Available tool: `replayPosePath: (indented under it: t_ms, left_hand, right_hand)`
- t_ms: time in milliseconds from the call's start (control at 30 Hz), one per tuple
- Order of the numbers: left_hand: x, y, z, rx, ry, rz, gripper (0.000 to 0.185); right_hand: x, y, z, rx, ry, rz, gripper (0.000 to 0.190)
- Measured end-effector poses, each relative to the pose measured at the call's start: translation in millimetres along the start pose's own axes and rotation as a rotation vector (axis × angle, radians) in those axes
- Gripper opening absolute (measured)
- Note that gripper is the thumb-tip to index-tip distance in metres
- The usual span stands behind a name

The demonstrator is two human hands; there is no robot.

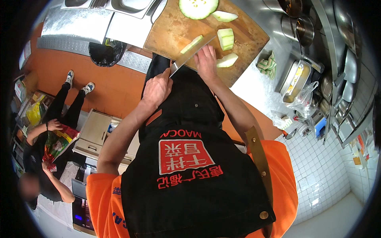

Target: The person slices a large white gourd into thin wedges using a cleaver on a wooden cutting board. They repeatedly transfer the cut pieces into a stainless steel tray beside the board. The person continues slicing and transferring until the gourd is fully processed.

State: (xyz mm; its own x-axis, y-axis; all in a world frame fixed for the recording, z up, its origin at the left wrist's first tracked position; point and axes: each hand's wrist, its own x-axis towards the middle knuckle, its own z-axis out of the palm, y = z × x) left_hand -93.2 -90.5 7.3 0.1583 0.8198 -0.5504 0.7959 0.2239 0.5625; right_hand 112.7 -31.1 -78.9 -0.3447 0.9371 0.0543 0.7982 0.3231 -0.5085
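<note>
My left hand (pixel 157 89) grips the handle of a kitchen knife (pixel 193 53), its blade angled up and right over a wooden cutting board (pixel 169 26). The fingertips of my right hand (pixel 207 62) are bunched against the near side of the blade; whatever lies under them is hidden. Just beyond the blade is a thin strip of pale green gourd (pixel 190 44). To the right lie a sliced gourd block (pixel 225 39) and a slanted gourd piece (pixel 228 60). Farther back are another gourd wedge (pixel 224 16) and a large round gourd piece (pixel 198 7) with seeds and green rind.
Right of the board sit a striped cloth (pixel 268 65), a metal pan with yellow food (pixel 294 80), a plastic bag (pixel 305 99) and several pots (pixel 297 29). A black-lined bin (pixel 105 55) stands at left. Another person (pixel 50 166) holds a colourful bag (pixel 59 142) farther left.
</note>
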Motion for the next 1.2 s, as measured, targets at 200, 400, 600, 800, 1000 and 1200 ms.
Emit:
replayPosePath:
  t_ms: [200, 400, 600, 800, 1000, 1200]
  left_hand:
    - [3, -1, 2, 0.021, -0.022, -0.015, 0.024]
    - [53, -17, 37, 0.038, -0.019, 0.011, 0.022]
    - [43, -16, 33, -0.025, 0.060, 0.056, 0.027]
    - [-11, 1, -8, -0.055, -0.007, 0.028, 0.033]
    - [-11, -5, -6, -0.031, -0.073, -0.026, 0.036]
    - [-2, -7, 2, -0.016, -0.044, -0.006, 0.024]
  right_hand:
    - [-1, 3, 4, 0.034, -0.021, 0.018, 0.027]
    - [-1, 1, 8, 0.055, 0.056, -0.009, 0.030]
    - [0, 1, 0, 0.094, 0.014, -0.013, 0.030]
    - [-1, 1, -4, 0.083, -0.019, 0.016, 0.028]
    - [1, 0, -2, 0.100, 0.007, 0.011, 0.028]
    - [-3, 3, 4, 0.122, 0.030, 0.020, 0.028]
